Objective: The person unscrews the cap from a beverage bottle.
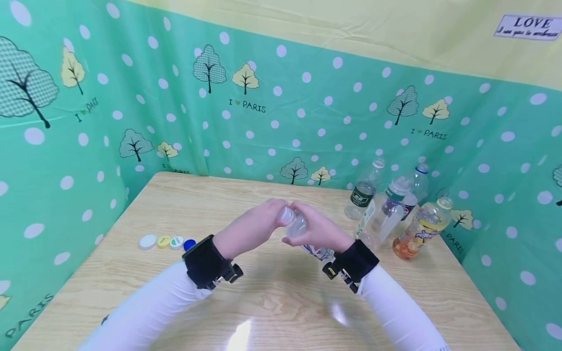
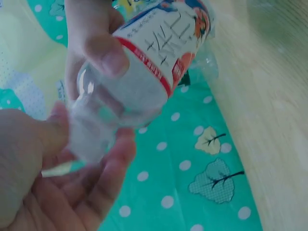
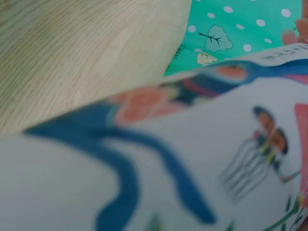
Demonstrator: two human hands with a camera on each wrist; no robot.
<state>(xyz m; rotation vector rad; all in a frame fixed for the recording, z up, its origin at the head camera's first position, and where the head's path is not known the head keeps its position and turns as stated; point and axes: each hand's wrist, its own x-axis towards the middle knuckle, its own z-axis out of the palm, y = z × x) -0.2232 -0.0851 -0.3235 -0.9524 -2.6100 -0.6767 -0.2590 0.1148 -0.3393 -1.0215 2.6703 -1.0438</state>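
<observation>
Over the middle of the table, my right hand [image 1: 320,226] grips the upper body of a clear plastic bottle [image 2: 130,98], tilted, its top toward my left hand. A white label [image 2: 168,43] with a red band and coloured drawings wraps it; this label [image 3: 211,154] fills most of the right wrist view. My left hand [image 1: 260,225] has thumb and fingers round the white cap [image 1: 287,215] at the top. In the left wrist view the cap is blurred, and the left fingers [image 2: 108,185] reach under it. The right fingers are mostly hidden in the right wrist view.
Several loose caps, among them a white one [image 1: 148,241], a yellow one [image 1: 164,242] and a blue one [image 1: 189,244], lie in a row at left. Several uncapped bottles stand at back right, one with a green label [image 1: 362,194], another with orange contents [image 1: 422,228]. A patterned curtain [image 1: 272,122] surrounds the table.
</observation>
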